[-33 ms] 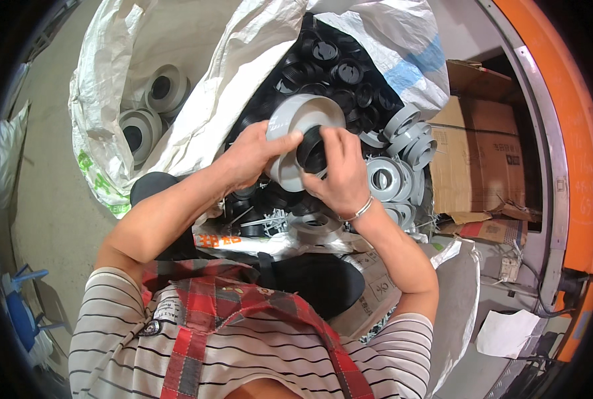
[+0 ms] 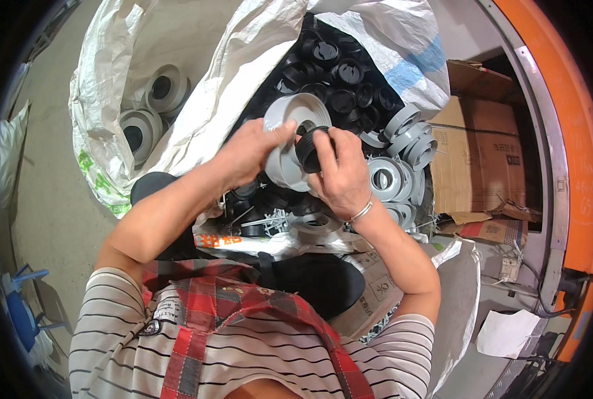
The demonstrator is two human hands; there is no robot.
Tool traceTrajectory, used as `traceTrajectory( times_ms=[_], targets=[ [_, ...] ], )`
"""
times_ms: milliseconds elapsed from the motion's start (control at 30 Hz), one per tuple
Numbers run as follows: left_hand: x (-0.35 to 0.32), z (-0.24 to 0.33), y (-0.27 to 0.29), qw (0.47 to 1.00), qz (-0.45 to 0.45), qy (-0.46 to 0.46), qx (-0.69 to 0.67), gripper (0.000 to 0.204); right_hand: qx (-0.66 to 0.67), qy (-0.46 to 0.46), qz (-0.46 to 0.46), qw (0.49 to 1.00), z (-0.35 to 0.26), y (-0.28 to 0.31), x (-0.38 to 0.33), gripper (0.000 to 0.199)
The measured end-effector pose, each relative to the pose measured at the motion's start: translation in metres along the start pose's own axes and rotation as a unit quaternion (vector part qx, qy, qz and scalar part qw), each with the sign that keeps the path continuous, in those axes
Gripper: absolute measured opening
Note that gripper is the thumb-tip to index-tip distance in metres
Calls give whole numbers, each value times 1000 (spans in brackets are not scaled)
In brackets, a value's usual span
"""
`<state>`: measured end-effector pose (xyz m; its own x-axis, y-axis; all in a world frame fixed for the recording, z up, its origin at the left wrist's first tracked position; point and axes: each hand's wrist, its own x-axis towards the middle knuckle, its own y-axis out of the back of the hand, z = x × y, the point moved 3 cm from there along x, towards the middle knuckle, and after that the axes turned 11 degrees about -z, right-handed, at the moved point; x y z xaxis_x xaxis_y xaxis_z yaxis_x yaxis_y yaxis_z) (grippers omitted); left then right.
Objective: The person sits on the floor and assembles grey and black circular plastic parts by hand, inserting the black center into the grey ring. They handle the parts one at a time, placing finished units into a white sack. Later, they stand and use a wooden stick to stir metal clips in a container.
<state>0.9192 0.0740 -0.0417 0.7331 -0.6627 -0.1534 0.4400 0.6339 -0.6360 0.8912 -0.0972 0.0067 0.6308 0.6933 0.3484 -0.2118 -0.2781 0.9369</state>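
Observation:
My left hand (image 2: 250, 149) is closed on the rim of a grey round plastic fitting (image 2: 282, 166), which is tilted on edge above an open sack. In my right hand (image 2: 343, 166), thumb and fingers grip a black ribbed plastic ring (image 2: 308, 147). The ring is held against or just in front of the fitting's centre opening; whether they touch I cannot tell. Many loose black rings (image 2: 343, 100) fill the sack beyond my hands. More grey fittings (image 2: 384, 179) lie to the right of my right hand, some stacked together.
A second white woven sack (image 2: 104, 86) on the left holds grey fittings with black centres (image 2: 137, 136). Thin grey plastic sticks (image 2: 270, 223) lie near the sack's front edge. Cardboard boxes (image 2: 476, 153) and an orange frame (image 2: 542, 60) stand to the right.
My right hand has turned the black ring, and it now stands out from the opening it sat at. The grey fitting has tilted more edge-on in my left hand.

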Motion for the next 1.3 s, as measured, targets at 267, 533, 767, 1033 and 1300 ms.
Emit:
traceTrajectory(
  times_ms=[267,533,767,1033,1300],
  targets=[
    [-8,-6,-7,998,-37,-24,54,51,264,-227,-138,927,13,3,5,75],
    [-13,-5,-5,983,-14,-135,126,64,711,-471,-208,479,16,-16,-3,55],
    [-26,5,-16,972,-14,-103,210,64,680,-418,-185,573,15,-26,-7,59],
    [-55,108,27,701,416,-367,448,86,4,-350,-44,936,128,-56,-66,78],
    [-38,76,28,730,349,-254,530,62,-325,-286,-326,840,267,-160,-141,39]
  ],
)
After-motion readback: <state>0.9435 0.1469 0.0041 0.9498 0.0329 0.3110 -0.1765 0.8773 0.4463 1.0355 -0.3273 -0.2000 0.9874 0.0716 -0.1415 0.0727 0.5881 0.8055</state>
